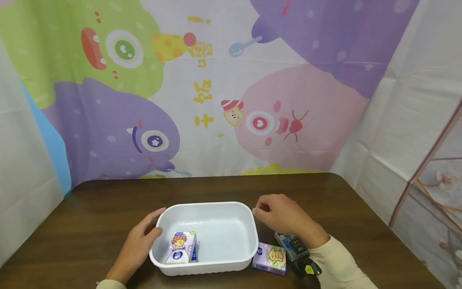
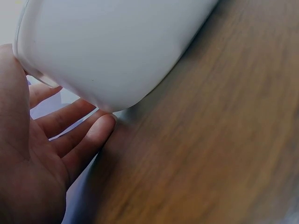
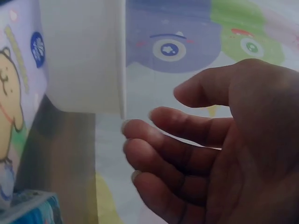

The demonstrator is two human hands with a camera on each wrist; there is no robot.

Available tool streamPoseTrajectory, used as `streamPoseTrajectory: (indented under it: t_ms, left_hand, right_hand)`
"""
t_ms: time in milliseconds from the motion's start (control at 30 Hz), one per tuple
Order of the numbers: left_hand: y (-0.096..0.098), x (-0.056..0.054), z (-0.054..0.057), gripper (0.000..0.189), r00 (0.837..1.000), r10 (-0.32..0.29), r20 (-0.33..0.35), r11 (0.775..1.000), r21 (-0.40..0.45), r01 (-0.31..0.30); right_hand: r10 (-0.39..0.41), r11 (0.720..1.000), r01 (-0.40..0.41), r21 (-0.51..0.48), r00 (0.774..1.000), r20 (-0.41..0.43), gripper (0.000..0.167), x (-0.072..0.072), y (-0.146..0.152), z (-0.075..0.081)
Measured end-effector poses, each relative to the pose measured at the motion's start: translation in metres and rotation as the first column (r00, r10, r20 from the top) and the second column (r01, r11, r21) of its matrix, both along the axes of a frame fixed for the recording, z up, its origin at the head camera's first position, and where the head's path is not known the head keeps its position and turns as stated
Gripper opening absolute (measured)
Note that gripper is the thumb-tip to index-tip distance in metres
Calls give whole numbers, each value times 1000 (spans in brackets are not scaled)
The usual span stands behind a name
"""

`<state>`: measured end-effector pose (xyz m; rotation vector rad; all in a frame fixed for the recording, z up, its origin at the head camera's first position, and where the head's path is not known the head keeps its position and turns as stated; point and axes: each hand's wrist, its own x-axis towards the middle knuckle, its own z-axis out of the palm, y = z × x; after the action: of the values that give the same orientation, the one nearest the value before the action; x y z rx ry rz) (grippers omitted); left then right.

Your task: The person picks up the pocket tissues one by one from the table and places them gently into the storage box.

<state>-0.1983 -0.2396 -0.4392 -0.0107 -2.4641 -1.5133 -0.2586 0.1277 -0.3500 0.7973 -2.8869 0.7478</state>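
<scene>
white rectangular plastic tub [image 1: 207, 269] sits against the left hand [image 1: 135, 243], whose spread fingers probably steady it; the right hand [image 1: 283, 213], thumb and fingers apart, holds nothing, with a flat purple cartoon-printed packet [image 1: 268, 259] on its near side.

We are seeing a tub [image 1: 202, 269] standing on the table [image 1: 83, 228], a backdrop [image 1: 213, 156] hanging behind. Inside, at its left end, we are finding one packet [image 1: 179, 245]. Our left hand [image 1: 138, 241] is touching the left rim; our right hand [image 1: 279, 212] is hovering beside the far right corner. Right of the tub, we are finding a second packet [image 1: 270, 258], then a box [image 1: 291, 245], with a small object [image 1: 307, 269] lying before it.
</scene>
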Motion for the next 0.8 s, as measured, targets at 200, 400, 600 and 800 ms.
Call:
streamPoseTrajectory:
  t_ms: [200,400,600,800]
  left_hand:
    - [0,0,0,46,1000,5,14,1000,-5,-5]
    - [0,0,0,46,1000,0,22,1000,3,-1]
    - [-1,0,-1,46,1000,1,22,1000,-1,-1]
    - [-1,-1,-1,46,1000,-5,19,1000,-3,5]
  right_hand:
    - [23,999,-24,42,1000,20,14,-2,6,2]
    - [55,995,-58,84,998,35,11,-3,9,4]
    - [74,990,-84,116,993,91,7,-1,12,5]
    - [91,983,-109,151,988,121,7,-2,14,3]
